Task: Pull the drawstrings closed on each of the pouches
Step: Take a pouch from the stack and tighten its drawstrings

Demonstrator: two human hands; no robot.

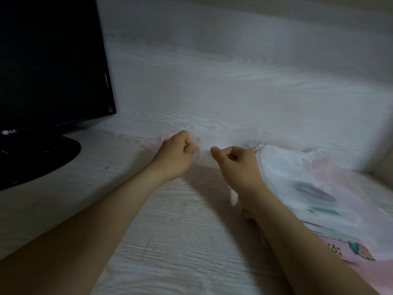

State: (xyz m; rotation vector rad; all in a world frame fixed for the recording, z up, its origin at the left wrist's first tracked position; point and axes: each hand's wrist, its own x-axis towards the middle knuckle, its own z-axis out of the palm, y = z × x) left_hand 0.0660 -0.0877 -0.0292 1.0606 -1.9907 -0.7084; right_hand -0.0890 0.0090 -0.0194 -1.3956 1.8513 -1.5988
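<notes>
A home desk corner: an LG monitor [46, 67] on a pale wood-grain desk [170, 241].

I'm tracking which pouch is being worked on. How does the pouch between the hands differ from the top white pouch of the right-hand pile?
The pouch between the hands is pinched by the left hand and right hand; the top pile pouch lies untouched. The held one looks small and bunched; the pile one is larger and spread flat. Both are sheer white fabric.
</notes>
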